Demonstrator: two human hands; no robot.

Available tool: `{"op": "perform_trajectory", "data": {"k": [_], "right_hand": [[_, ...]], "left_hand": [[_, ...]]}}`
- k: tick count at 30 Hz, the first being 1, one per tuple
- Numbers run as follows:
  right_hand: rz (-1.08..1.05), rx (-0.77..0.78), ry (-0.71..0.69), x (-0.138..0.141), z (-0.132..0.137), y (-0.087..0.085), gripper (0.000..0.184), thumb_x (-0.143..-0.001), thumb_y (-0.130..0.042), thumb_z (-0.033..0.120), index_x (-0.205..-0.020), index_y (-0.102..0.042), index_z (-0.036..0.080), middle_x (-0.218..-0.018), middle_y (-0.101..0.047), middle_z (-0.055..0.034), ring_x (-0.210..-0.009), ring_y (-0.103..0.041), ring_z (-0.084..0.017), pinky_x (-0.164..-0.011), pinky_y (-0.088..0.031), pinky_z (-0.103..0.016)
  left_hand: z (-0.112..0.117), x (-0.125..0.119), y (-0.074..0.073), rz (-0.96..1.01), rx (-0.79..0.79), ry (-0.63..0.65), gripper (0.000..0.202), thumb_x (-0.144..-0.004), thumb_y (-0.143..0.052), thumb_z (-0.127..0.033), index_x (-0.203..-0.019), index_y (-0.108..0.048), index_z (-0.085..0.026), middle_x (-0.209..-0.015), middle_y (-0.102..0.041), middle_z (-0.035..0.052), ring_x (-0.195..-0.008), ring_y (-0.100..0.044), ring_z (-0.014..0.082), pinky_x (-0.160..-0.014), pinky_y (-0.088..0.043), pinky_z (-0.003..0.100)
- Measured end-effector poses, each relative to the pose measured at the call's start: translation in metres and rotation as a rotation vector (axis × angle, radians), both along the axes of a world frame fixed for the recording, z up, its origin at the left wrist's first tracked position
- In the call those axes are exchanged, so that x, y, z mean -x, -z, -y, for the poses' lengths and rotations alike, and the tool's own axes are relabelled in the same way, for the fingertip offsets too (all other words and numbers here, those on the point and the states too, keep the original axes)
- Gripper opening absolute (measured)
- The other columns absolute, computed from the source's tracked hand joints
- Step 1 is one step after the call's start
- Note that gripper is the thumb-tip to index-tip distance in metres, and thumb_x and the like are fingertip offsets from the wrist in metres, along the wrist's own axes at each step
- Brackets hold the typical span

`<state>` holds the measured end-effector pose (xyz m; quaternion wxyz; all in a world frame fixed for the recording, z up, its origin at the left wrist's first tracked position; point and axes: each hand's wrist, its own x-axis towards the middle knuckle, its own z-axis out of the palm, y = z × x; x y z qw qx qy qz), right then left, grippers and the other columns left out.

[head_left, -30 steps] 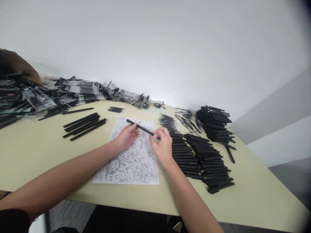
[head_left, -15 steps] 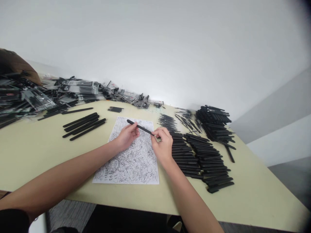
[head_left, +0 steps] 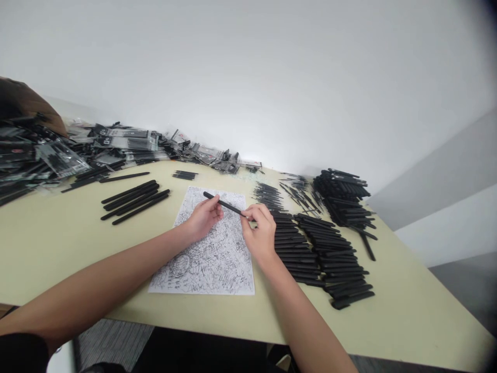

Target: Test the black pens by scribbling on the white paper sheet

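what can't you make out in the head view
All in the head view:
Black pen: right end hidden by the right hand.
Scribbled paper: marks too small and tangled to read.
Plastic packets: lettering too small, blurred.
Brown object: cut off by left edge.

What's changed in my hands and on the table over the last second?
Very little: the black pen seems slightly rolled, the glint near its left end gone. Your left hand and right hand both kept hold of it; the paper and pen rows stayed put.
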<state>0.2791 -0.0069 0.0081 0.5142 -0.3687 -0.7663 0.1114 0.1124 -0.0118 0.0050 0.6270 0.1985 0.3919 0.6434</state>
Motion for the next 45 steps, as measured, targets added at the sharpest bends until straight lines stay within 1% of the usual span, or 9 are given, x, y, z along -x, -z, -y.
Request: {"op": "perform_trajectory", "data": {"k": [10, 16, 20, 26, 30, 34, 38, 42, 45], "right_hand": [[-0.039, 0.06, 0.018, 0.0, -0.003, 0.002, 0.005, -0.079, -0.057, 0.017, -0.079, -0.061, 0.021, -0.086, -0.06, -0.0011, -0.059, -0.054, -0.011, -0.066, -0.048, -0.029], [-0.076, 0.098, 0.024, 0.0, -0.004, 0.001, 0.003, -0.077, -0.059, 0.02, -0.078, -0.062, 0.021, -0.085, -0.06, -0.0005, -0.057, -0.053, -0.011, -0.064, -0.048, -0.028], [-0.074, 0.1, 0.041, 0.0, -0.004, 0.0, 0.002, -0.077, -0.061, 0.021, -0.077, -0.063, 0.021, -0.085, -0.061, -0.0004, -0.057, -0.053, -0.011, -0.065, -0.049, -0.028], [-0.091, 0.121, 0.059, 0.0, -0.004, 0.0, 0.005, -0.078, -0.063, 0.026, -0.078, -0.063, 0.02, -0.086, -0.061, -0.0009, -0.057, -0.052, -0.011, -0.064, -0.048, -0.028], [-0.138, 0.154, 0.072, 0.0, -0.003, -0.002, 0.013, -0.08, -0.064, 0.032, -0.079, -0.063, 0.019, -0.087, -0.06, -0.0014, -0.057, -0.052, -0.01, -0.061, -0.047, -0.027], [-0.194, 0.184, 0.097, 0.0, -0.003, -0.004, 0.018, -0.083, -0.061, 0.037, -0.08, -0.061, 0.019, -0.088, -0.059, -0.0017, -0.059, -0.053, -0.011, -0.061, -0.046, -0.027], [-0.264, 0.195, 0.123, -0.002, -0.005, -0.004, 0.025, -0.087, -0.057, 0.041, -0.077, -0.058, 0.019, -0.084, -0.057, -0.0013, -0.061, -0.051, -0.011, -0.062, -0.045, -0.027], [-0.318, 0.156, 0.148, -0.002, -0.004, -0.006, 0.026, -0.089, -0.056, 0.042, -0.077, -0.056, 0.019, -0.083, -0.055, -0.001, -0.064, -0.051, -0.012, -0.063, -0.045, -0.026], [-0.315, 0.12, 0.145, -0.001, -0.002, -0.008, 0.025, -0.089, -0.056, 0.041, -0.079, -0.057, 0.019, -0.085, -0.055, -0.0018, -0.067, -0.052, -0.012, -0.064, -0.046, -0.026]], "left_hand": [[0.002, 0.0, -0.003, 0.048, -0.003, -0.049, 0.024, -0.078, -0.073, -0.034, -0.088, -0.059, -0.018, -0.069, -0.06, -0.0026, -0.056, -0.057, 0.0089, -0.061, -0.045, 0.023], [-0.001, 0.006, -0.008, 0.066, -0.014, -0.159, 0.02, -0.077, -0.072, -0.026, -0.087, -0.056, -0.02, -0.079, -0.065, -0.0016, -0.056, -0.058, 0.0088, -0.064, -0.048, 0.026], [-0.008, 0.02, -0.011, -0.036, -0.062, -0.192, 0.023, -0.074, -0.072, -0.019, -0.093, -0.059, -0.02, -0.081, -0.066, 0.0001, -0.058, -0.059, 0.0099, -0.067, -0.05, 0.029], [-0.016, 0.04, -0.012, -0.311, -0.164, -0.08, 0.022, -0.069, -0.074, -0.021, -0.089, -0.066, -0.017, -0.076, -0.064, 0.0023, -0.061, -0.063, 0.0135, -0.064, -0.049, 0.028], [-0.017, 0.051, -0.009, -0.56, -0.326, -0.046, 0.023, -0.069, -0.075, -0.024, -0.09, -0.069, -0.019, -0.068, -0.061, 0.0015, -0.059, -0.06, 0.0144, -0.059, -0.045, 0.026], [-0.013, 0.059, -0.007, -0.836, -0.461, -0.047, 0.025, -0.067, -0.078, -0.02, -0.091, -0.072, -0.022, -0.072, -0.062, 0.0021, -0.065, -0.055, 0.0147, -0.068, -0.045, 0.024], [-0.009, 0.058, -0.008, -1.074, -0.555, 0.044, 0.019, -0.066, -0.08, -0.02, -0.084, -0.074, -0.022, -0.086, -0.066, 0.0063, -0.081, -0.058, 0.0178, -0.081, -0.044, 0.025], [-0.011, 0.054, -0.004, -1.383, -0.704, 0.048, 0.015, -0.079, -0.07, -0.031, -0.09, -0.072, -0.021, -0.092, -0.067, 0.0081, -0.085, -0.061, 0.0198, -0.083, -0.046, 0.029], [-0.013, 0.055, 0.003, -1.711, -0.806, 0.028, 0.024, -0.091, -0.054, -0.036, -0.101, -0.068, -0.018, -0.097, -0.069, 0.0092, -0.087, -0.064, 0.0205, -0.08, -0.048, 0.032]]}}
